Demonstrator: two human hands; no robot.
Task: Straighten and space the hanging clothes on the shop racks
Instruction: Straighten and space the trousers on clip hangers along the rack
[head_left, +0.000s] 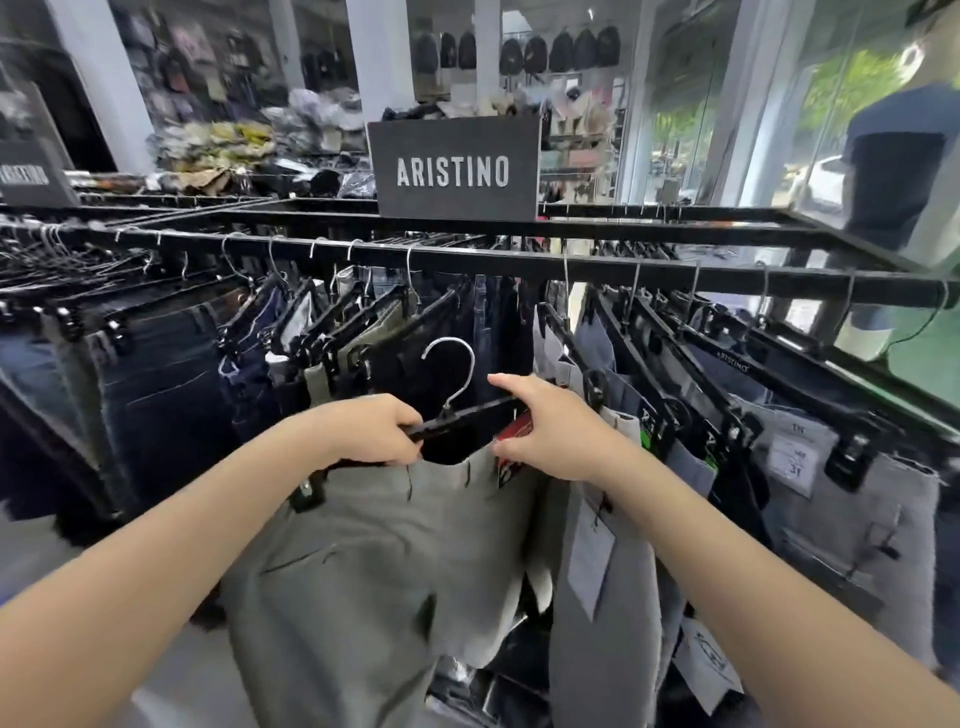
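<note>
Treat the grey trousers (374, 545) as likely soft and light, and steer by the stiff hanger (467, 415), left hand (374, 431) gripping its left end, right hand (550, 431) pinching its right end.

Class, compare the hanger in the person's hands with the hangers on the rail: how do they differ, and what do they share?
The held hanger has its hook free in the air; the racked hangers hook over the rail. Left hand and right hand grip the held hanger; the racked hangers hang untouched. Both are black clip hangers with metal hooks, carrying trousers.
</note>
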